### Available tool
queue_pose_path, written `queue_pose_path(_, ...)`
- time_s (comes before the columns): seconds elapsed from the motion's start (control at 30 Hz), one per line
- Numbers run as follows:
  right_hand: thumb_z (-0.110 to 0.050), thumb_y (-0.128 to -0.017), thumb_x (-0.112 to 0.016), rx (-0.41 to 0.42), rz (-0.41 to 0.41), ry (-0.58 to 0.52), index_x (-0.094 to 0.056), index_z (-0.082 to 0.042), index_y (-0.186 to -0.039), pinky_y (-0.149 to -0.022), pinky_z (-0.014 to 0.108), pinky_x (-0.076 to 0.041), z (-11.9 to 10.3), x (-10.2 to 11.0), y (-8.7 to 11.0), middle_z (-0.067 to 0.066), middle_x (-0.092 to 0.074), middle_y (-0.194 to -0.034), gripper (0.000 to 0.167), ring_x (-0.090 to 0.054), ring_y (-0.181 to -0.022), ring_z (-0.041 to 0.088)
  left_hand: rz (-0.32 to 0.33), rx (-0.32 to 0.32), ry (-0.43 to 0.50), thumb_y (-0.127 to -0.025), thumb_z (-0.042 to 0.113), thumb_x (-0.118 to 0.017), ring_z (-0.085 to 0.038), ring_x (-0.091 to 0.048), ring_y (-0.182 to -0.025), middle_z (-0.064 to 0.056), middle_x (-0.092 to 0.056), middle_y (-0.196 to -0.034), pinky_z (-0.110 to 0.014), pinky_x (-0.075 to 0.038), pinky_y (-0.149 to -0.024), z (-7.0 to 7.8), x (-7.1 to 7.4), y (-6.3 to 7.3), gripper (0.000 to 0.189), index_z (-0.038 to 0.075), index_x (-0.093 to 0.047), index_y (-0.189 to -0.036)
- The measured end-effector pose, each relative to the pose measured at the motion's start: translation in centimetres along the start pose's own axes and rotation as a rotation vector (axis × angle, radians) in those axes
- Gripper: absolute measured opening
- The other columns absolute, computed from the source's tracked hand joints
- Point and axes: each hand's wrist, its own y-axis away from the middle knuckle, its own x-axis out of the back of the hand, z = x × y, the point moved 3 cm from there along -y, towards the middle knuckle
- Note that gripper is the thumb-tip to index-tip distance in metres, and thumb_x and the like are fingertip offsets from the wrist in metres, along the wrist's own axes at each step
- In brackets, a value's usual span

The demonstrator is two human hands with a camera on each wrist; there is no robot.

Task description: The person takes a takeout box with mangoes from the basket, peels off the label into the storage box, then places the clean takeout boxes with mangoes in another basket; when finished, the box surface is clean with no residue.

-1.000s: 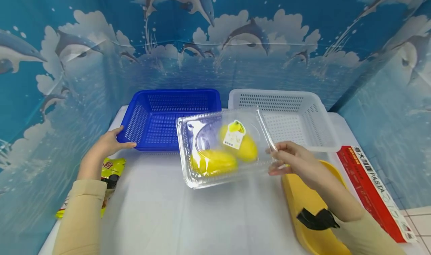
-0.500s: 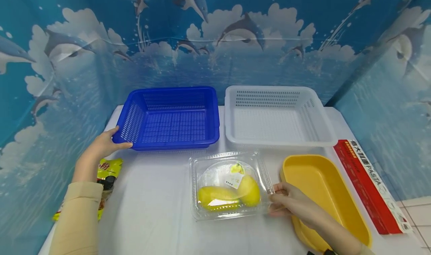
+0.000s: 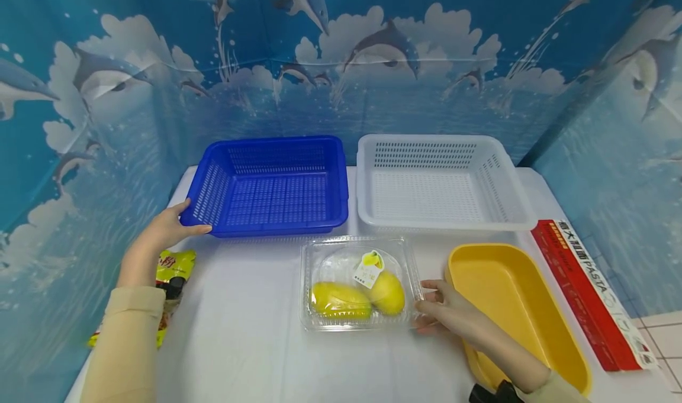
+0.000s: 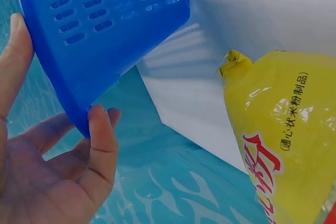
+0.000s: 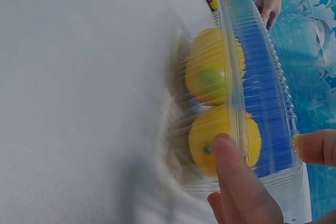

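A clear plastic fruit box [image 3: 331, 266] is being gripped at its right edge by the right hand [image 3: 444, 309], white tabletop [image 3: 240, 326] being left open leftward. Behind it, the blue basket [image 3: 274, 200]'s near-left corner is being pinched by the left hand [image 3: 167, 229].

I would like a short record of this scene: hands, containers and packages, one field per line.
Left hand: grips blue basket at near left corner
Right hand: holds clear container by its right side
Container contents: two yellow fruits
White basket: right of blue basket
Yellow tray: partly hidden by right forearm
Yellow bag: partly hidden by left forearm
Red pasta box: far right
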Motion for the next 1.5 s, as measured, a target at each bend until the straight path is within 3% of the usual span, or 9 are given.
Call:
queue_pose_path(0.23,-0.017,-0.097,-0.06,-0.003,-0.007,0.037,-0.021,0.012,-0.147,-0.075,0.04,-0.062,0.0,0.2,0.1,0.034,-0.047,-0.126,0.07,-0.072,-0.087,0.028,0.023,-0.039,-0.043,-0.092,0.056,-0.06,-0.061,-0.01,-0.14,-0.041,-0.006,-0.155,-0.074,-0.02,-0.11,0.8,-0.2,0.3,0.107,-0.004,0.002,-0.155)
queue_pose_path(0.37,-0.017,-0.097,-0.061,-0.005,-0.008,0.038,-0.02,0.012,-0.147,-0.076,0.04,-0.062,-0.1,0.1,0.1,0.032,-0.05,-0.125,0.07,-0.071,-0.087,0.027,0.138,-0.104,-0.085,-0.095,0.056,-0.055,-0.062,-0.011,-0.139,-0.042,-0.011,-0.153,-0.077,-0.02,-0.108,1.7,-0.3,1.2,0.101,-0.007,-0.005,-0.154)
queue_pose_path(0.5,-0.018,-0.097,-0.062,-0.002,-0.004,0.037,-0.021,0.012,-0.146,-0.076,0.039,-0.062,-0.2,0.1,0.1,0.031,-0.05,-0.124,0.071,-0.071,-0.087,0.025,0.298,-0.183,-0.087,-0.098,0.054,-0.051,-0.061,-0.015,-0.139,-0.04,-0.018,-0.153,-0.077,-0.021,-0.107,3.9,-0.9,3.3,0.09,-0.004,-0.014,-0.155)
queue_pose_path(0.63,-0.018,-0.097,-0.062,0.002,0.002,0.038,-0.023,0.012,-0.146,-0.076,0.04,-0.062,-0.1,0.0,0.1,0.026,-0.051,-0.115,0.07,-0.071,-0.086,0.025,0.382,-0.311,-0.03,-0.099,0.042,-0.056,-0.052,-0.035,-0.134,-0.034,-0.034,-0.149,-0.068,-0.035,-0.107,6.5,-3.6,5.6,0.071,-0.001,-0.033,-0.151)
queue_pose_path(0.77,-0.018,-0.097,-0.063,0.011,0.008,0.039,-0.024,0.011,-0.146,-0.075,0.04,-0.062,0.0,0.0,0.1,0.019,-0.052,-0.104,0.069,-0.071,-0.085,0.024,0.259,-0.394,0.087,-0.098,0.036,-0.061,-0.041,-0.054,-0.122,-0.024,-0.046,-0.144,-0.054,-0.051,-0.098,8.4,-8.7,6.5,0.06,0.005,-0.045,-0.146)
queue_pose_path(0.93,-0.019,-0.096,-0.063,0.029,0.007,0.044,-0.023,0.009,-0.147,-0.075,0.04,-0.062,-0.1,0.0,0.1,0.017,-0.052,-0.099,0.071,-0.072,-0.084,0.024,0.051,-0.405,0.283,-0.096,0.033,-0.065,-0.035,-0.058,-0.122,-0.019,-0.047,-0.146,-0.049,-0.053,-0.099,9.8,-14.6,6.1,0.062,0.009,-0.042,-0.148)
queue_pose_path(1.03,-0.019,-0.096,-0.064,0.044,0.001,0.045,-0.021,0.009,-0.147,-0.075,0.04,-0.062,-0.1,0.1,0.1,0.017,-0.052,-0.099,0.073,-0.072,-0.084,0.024,-0.009,-0.403,0.35,-0.095,0.031,-0.066,-0.034,-0.058,-0.122,-0.019,-0.045,-0.148,-0.048,-0.053,-0.1,10.2,-16.8,5.7,0.066,0.012,-0.038,-0.151)
queue_pose_path(1.2,-0.018,-0.096,-0.064,0.054,0.002,0.047,-0.022,0.01,-0.147,-0.076,0.04,-0.062,-0.1,0.0,0.0,0.016,-0.051,-0.098,0.072,-0.072,-0.084,0.025,-0.036,-0.386,0.399,-0.093,0.03,-0.069,-0.032,-0.06,-0.115,-0.019,-0.049,-0.143,-0.047,-0.055,-0.097,10.3,-18.4,5.1,0.072,0.014,-0.034,-0.154)
queue_pose_path(1.5,-0.018,-0.096,-0.065,0.051,0.017,0.078,-0.021,0.011,-0.147,-0.077,0.042,-0.062,0.0,0.1,-0.2,0.017,-0.054,-0.099,0.074,-0.071,-0.083,0.024,-0.088,-0.391,0.56,-0.092,0.021,-0.07,-0.02,-0.058,-0.095,-0.02,-0.046,-0.132,-0.029,-0.062,-0.075,10.3,-18.9,5.0,0.074,0.01,-0.032,-0.155)
